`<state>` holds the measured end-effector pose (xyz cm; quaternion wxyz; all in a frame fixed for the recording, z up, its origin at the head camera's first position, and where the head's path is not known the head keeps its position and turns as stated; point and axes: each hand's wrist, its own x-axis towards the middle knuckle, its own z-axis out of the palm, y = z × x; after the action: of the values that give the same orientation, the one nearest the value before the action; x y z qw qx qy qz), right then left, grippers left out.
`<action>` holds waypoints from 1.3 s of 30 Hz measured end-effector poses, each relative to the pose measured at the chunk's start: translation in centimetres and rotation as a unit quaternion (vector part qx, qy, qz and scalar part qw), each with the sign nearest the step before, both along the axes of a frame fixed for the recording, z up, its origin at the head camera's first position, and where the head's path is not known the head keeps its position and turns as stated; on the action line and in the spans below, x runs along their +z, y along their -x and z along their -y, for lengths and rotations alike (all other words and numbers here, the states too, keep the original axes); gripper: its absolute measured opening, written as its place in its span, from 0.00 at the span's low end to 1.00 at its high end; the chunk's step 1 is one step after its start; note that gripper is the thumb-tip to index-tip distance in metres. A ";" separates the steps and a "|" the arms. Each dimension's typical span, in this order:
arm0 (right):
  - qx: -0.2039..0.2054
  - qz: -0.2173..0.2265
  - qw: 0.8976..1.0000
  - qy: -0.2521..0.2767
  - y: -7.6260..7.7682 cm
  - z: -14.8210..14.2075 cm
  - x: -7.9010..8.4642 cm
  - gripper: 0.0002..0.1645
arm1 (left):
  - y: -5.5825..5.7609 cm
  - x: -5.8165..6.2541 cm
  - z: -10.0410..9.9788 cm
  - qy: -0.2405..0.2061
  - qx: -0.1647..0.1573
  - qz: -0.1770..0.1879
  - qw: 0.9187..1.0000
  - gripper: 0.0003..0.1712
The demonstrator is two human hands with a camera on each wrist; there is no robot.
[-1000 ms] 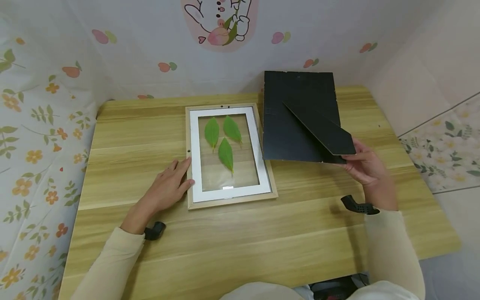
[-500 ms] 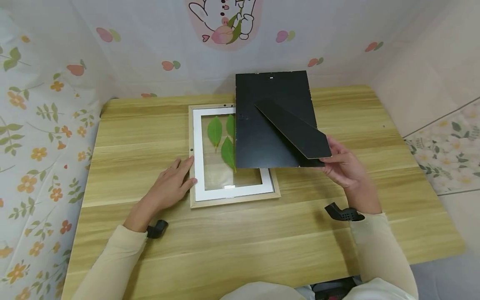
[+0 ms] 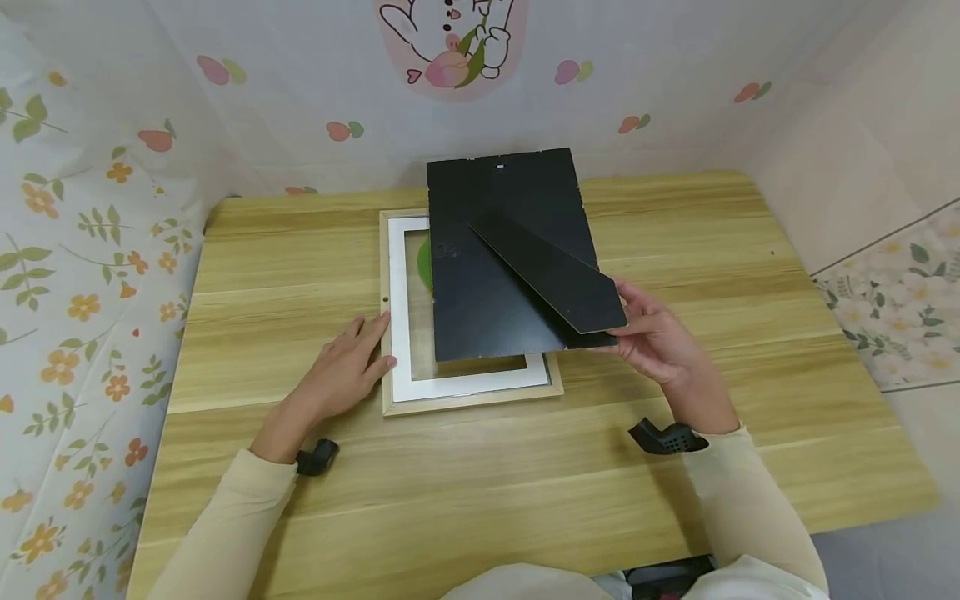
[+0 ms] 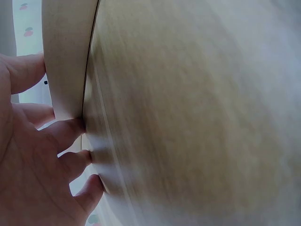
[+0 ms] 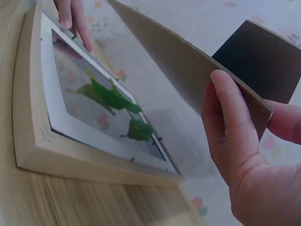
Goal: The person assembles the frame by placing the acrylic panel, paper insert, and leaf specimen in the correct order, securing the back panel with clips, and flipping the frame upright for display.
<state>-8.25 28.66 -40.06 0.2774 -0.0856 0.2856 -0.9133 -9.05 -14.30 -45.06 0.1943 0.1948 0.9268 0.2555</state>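
A light wooden picture frame [image 3: 472, 405] lies on the table with a white mat [image 3: 408, 388] and glass. Green leaves [image 5: 113, 97] rest on the glass in the right wrist view; the head view leaves just a sliver of one leaf [image 3: 424, 262] uncovered. My left hand [image 3: 341, 371] rests at the frame's left edge, fingers extended and thumb touching the rim. My right hand [image 3: 652, 337] pinches the lower right corner of a black backing board [image 3: 480, 308] with an easel stand [image 3: 555, 271]. The board is held tilted above the frame, covering most of it from overhead.
The wooden table [image 3: 480, 492] runs along a printed cloth [image 3: 675, 67] at the back, and a floral cloth [image 3: 82, 333] hangs at the left. Black wrist mounts [image 3: 667, 437] sit on both wrists. A dark object [image 3: 667, 575] shows below the front edge.
My right hand has carried the backing board leftward from beside the frame to over it, hiding most of the leaves. My left hand has stayed at the frame's left edge.
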 end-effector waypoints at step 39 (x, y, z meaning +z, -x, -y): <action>0.001 0.050 0.986 -0.158 -0.4 6.0 -1.9 0.39 | 0.4 0.1 0.9 -0.012 -0.019 0.026 0.999 0.38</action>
<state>-7.82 22.68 -41.92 0.3025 0.0048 0.4117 -0.8596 -9.48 -15.19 -44.93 0.2206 0.2077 0.9146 0.2678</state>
